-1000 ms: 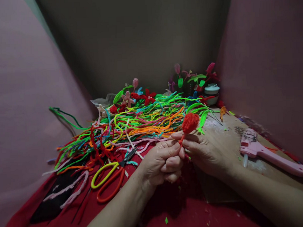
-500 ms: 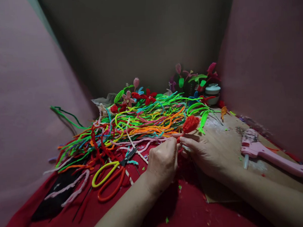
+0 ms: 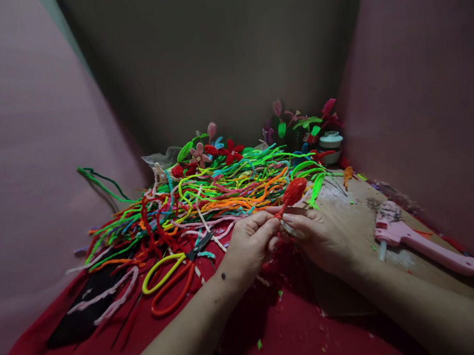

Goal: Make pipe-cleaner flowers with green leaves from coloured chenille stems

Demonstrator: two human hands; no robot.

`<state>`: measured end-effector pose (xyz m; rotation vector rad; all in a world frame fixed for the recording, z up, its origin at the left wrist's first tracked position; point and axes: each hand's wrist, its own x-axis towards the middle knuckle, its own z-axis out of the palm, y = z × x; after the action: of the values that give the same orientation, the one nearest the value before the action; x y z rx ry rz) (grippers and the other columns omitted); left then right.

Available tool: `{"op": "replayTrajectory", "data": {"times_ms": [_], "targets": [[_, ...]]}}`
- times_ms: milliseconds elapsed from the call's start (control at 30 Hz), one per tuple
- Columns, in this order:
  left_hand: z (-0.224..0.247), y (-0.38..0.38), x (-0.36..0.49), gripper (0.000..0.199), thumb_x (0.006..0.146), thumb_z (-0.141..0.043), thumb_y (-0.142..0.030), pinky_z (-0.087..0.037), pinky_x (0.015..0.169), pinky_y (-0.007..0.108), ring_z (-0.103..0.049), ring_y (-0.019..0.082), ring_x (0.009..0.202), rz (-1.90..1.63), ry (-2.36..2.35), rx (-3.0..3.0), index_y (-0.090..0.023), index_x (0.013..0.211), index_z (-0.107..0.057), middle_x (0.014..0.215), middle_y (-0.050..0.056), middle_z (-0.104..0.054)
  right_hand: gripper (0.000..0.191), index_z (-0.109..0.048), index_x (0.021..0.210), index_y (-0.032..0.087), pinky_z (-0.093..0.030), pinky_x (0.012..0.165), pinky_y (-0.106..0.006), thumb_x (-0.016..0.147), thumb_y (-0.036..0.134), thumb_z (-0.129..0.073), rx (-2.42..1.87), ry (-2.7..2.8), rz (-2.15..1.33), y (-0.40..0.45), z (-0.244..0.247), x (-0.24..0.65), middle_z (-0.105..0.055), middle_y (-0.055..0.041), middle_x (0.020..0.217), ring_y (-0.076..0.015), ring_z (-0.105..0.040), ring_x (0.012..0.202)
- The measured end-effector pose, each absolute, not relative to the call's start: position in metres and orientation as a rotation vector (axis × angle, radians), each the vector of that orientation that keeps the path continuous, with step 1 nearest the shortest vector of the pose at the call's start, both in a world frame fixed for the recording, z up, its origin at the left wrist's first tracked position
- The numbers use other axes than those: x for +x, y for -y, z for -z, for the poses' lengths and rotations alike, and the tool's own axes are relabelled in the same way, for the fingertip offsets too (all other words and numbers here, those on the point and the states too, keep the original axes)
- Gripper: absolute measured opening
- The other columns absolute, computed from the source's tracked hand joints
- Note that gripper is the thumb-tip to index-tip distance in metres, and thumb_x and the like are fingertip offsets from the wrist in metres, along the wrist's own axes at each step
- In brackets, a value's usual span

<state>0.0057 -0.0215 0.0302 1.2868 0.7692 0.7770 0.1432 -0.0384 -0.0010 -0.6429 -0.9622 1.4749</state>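
Flower [image 3: 295,191] pinched at stem [image 3: 282,210] by left hand [image 3: 250,244] and right hand [image 3: 320,240], both near-closed; left since rolled thumb-up, twisting seemingly ongoing.

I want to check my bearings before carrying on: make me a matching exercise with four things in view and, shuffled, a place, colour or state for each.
Things:
1. red bud
2. scissors
3. glue gun
4. lidded jar

Descriptions:
A. pink, lying on the tan board
B. one yellow and one orange-red handle loop
C. pale, standing at the back right
D. held at its stem by left hand and right hand

Pairs: 1-D, 2-B, 3-A, 4-C
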Motion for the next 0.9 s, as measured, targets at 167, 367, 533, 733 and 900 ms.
{"op": "replayTrajectory", "data": {"times_ms": [167,367,533,733,900], "targets": [[-0.024,0.02,0.004,0.022,0.082,-0.056,-0.034,-0.018,0.032,0.012,-0.014,0.001,0.032,-0.647,-0.512,0.969,-0.015,0.072,-0.051,0.043,-0.011,-0.031,0.022,-0.071,0.092,0.02,-0.046,0.072,-0.032,0.071,0.02,-0.065,-0.61,0.877,-1.521,0.039,-0.002,0.144,-0.07,-0.0024,0.076,-0.0159,-0.061,0.068],[-0.019,0.016,0.002,0.018,0.085,-0.052,-0.031,-0.019,0.03,0.012,-0.01,0.002,0.033,-0.526,-0.401,0.853,-0.014,0.078,-0.054,0.045,-0.011,-0.028,0.007,-0.071,0.076,0.018,-0.044,0.065,-0.025,0.071,0.02,-0.067,-0.591,0.857,-1.524,0.038,0.001,0.143,-0.065,0.0009,0.062,-0.0106,-0.055,0.057],[-0.025,0.02,0.006,0.028,0.083,-0.052,-0.038,-0.022,0.035,0.014,-0.029,0.003,0.035,-0.658,-0.725,1.294,-0.015,0.068,-0.051,0.047,-0.007,-0.041,0.01,-0.07,0.079,0.018,-0.046,0.06,-0.026,0.07,0.019,-0.067,-0.591,0.817,-1.52,0.036,0.002,0.142,-0.067,-0.0011,0.07,-0.0134,-0.057,0.061],[-0.022,0.023,0.012,0.025,0.084,-0.047,-0.034,-0.028,0.04,0.018,-0.036,0.006,0.038,-0.735,-0.84,1.551,-0.017,0.064,-0.047,0.049,-0.006,-0.044,0.009,-0.071,0.076,0.021,-0.046,0.056,-0.024,0.067,0.02,-0.071,-0.706,0.772,-1.515,0.037,0.001,0.143,-0.066,0.0012,0.067,-0.0117,-0.056,0.057],[-0.015,0.022,0.008,0.018,0.085,-0.046,-0.025,-0.037,0.06,0.022,-0.048,0.011,0.058,-1.0,-0.87,1.904,-0.018,0.074,-0.06,0.063,-0.001,-0.054,0.014,-0.071,0.083,0.021,-0.045,0.057,-0.022,0.069,0.02,-0.071,-0.73,0.776,-1.479,0.033,0.014,0.146,-0.068,-0.0001,0.076,-0.0116,-0.056,0.064]]}}
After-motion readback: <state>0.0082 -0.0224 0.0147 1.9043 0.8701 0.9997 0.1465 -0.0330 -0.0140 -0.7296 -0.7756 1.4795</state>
